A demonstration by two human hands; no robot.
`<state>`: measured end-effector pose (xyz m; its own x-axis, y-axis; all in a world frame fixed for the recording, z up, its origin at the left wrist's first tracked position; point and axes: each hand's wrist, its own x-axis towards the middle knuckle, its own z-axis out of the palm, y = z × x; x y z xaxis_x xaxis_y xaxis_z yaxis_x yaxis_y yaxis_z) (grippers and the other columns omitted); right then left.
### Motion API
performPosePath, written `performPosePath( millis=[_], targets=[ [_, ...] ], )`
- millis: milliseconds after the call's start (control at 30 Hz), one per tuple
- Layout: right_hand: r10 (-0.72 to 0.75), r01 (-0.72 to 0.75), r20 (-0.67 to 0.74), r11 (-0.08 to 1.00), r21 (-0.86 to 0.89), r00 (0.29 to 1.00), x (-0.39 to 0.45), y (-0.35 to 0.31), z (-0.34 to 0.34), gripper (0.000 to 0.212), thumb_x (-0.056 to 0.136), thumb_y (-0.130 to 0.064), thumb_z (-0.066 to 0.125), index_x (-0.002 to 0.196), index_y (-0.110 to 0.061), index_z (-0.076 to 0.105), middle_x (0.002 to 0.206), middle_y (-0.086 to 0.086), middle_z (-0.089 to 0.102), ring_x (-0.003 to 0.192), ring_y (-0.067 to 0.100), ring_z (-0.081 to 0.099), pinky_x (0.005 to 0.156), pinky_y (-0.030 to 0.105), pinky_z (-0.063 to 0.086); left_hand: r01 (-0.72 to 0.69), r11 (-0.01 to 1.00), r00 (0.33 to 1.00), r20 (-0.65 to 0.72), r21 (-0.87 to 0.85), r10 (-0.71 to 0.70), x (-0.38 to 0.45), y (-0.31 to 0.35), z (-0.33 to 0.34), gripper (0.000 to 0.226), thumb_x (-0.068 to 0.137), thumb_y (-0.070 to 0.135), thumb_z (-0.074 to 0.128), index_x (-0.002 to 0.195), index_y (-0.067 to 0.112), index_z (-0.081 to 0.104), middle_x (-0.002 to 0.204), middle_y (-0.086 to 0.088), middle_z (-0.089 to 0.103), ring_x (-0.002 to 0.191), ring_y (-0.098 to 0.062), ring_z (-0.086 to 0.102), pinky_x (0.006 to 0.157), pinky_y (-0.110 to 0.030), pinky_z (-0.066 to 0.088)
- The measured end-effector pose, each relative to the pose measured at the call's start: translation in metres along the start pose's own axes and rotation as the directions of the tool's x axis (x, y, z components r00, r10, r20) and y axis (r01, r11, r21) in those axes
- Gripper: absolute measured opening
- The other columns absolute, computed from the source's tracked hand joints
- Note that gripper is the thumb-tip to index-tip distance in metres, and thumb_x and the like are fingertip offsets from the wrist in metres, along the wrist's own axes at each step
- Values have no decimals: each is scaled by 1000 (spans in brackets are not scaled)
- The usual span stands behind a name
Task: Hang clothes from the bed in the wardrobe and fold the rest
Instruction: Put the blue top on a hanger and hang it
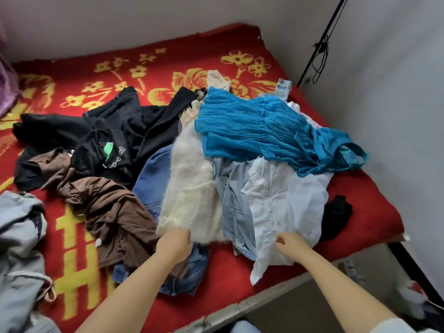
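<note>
Clothes: a loose pile (216,150) lies across the middle of the red bed (228,280), nothing hung or folded yet by the look of it.
Left hand: the left hand (175,243) grips the near hem of the cream fluffy sweater (192,188), fingers curled into the knit.
Right hand: the right hand (289,243) has its fingers bent at the edge of the white shirt (283,203); whether it truly pinches the cloth I cannot tell.
Overlap: the blue dress (259,131) lies over the far end of the sweater and shirt; pale jeans (233,198) sit between them.
Advice: probably pick one garment only, and lift it slowly so the dress slides off rather than dragging along.
Risk: pulling both at once could tangle the pile or tip pieces off the bed edge.
</note>
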<state>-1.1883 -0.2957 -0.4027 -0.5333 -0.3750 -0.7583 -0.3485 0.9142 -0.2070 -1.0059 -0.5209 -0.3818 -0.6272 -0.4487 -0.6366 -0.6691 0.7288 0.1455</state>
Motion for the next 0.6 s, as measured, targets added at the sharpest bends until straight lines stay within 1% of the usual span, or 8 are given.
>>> performPosePath(
  millis=[100,200,267,367,400,500,533,600],
  targets=[
    [-3,1,-52,999,-36,999,9,8,-26,28,94,-15,39,113,-5,57,117,12,59,106,25,55,83,27,43,-23,999,999,-32,-31,22,20,21,-7,29,95,21,37,117,11,54,122,-7,51,106,-22,53,78,-27,41],
    [20,-24,-104,999,-39,994,26,25,-59,27,94,-15,39,113,-5,56,116,12,58,105,26,55,79,27,43,-51,997,997,-58,-62,47,36,50,-14,29,94,19,39,115,10,55,118,-7,55,100,-21,53,81,-29,44],
    [30,-34,-158,999,-27,987,45,47,-87,27,94,-14,40,114,-5,56,117,13,58,105,27,54,76,27,41,-69,996,996,-68,-64,64,56,80,-15,28,93,18,40,116,10,55,115,-7,56,102,-23,53,81,-30,44],
    [62,-68,-207,998,-20,976,85,84,-128,29,94,-14,40,118,-5,54,121,13,56,110,29,51,82,29,41,-77,992,994,-85,-103,68,92,131,-12,22,92,16,40,107,9,54,96,-2,52,98,-23,52,68,-27,41],
    [65,-70,-218,997,-15,974,101,98,-141,28,94,-13,40,117,-4,54,120,14,56,112,30,50,83,30,40,-72,991,995,-84,-117,63,104,150,-11,21,92,16,39,106,9,53,95,-1,51,98,-23,51,65,-26,39],
    [77,-75,-255,997,19,964,149,144,-178,18,90,-9,44,90,1,59,97,16,58,106,36,53,75,36,41,-49,987,996,-85,-151,37,137,207,-2,32,94,18,40,123,11,50,122,-6,51,109,-22,48,78,-30,42],
    [80,-75,-267,997,28,960,165,161,-190,20,89,-9,45,94,4,59,101,18,59,105,37,53,77,38,43,-32,987,997,-80,-159,20,147,225,3,34,94,18,40,126,12,48,127,-6,49,115,-23,45,83,-30,41],
    [95,-95,-273,995,13,957,200,199,-213,30,89,-11,48,116,1,55,123,19,52,113,36,49,88,38,41,7,983,999,-36,-182,-13,170,263,17,35,94,19,41,128,12,46,132,-5,45,120,-23,42,87,-31,41]
  ],
)
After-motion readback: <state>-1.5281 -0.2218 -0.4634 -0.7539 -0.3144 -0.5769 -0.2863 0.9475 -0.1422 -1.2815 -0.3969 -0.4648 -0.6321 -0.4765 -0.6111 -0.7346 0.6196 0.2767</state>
